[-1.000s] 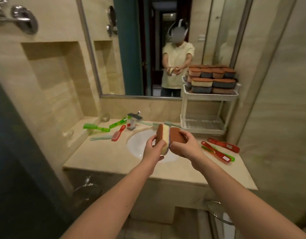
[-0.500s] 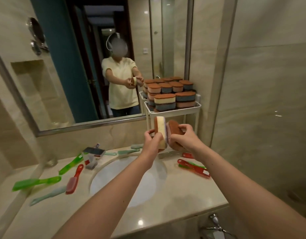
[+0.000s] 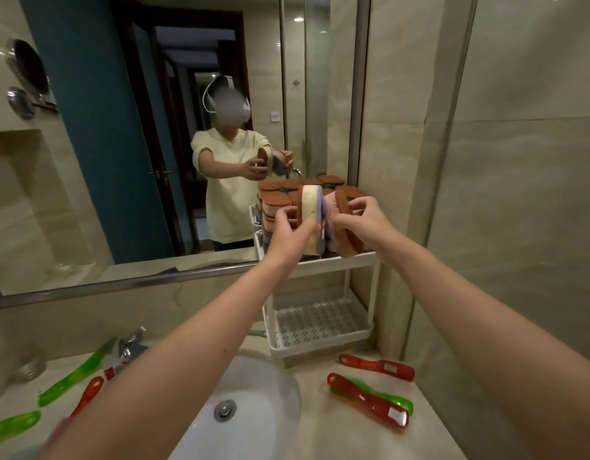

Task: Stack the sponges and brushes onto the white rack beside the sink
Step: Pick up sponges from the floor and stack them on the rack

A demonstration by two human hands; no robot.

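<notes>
Dim warm light, soft blur (edges bowed by wide lens).

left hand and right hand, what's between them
In the head view, two sponges on edge, side by side: a yellow-and-purple sponge in the left hand and a pink-and-brown sponge in the right hand.

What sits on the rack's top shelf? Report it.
Stacked sponges cover the rack's top shelf. The left hand holds a yellow sponge and the right hand a pink sponge before it, hiding the front stacks. Their count cannot be told.
</notes>
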